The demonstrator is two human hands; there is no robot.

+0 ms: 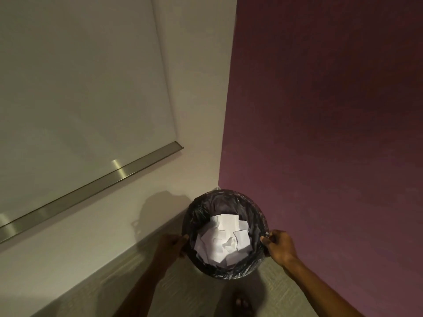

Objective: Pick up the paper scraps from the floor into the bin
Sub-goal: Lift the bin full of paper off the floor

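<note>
A round bin (201,209) lined with a black plastic bag stands in the corner where the white wall meets the purple wall. Several white paper scraps (223,243) lie piled inside it. My left hand (170,247) grips the bin's left rim, its fingers curled over the edge. On the opposite side, my right hand (278,245) grips the right rim with thumb and fingers around the bag's edge. No scraps show on the visible floor.
A whiteboard with a metal tray (96,191) hangs on the white wall at left. The purple wall (332,133) rises at right. Pale textured carpet (187,291) lies below, and my bare foot (243,304) shows near the bottom edge.
</note>
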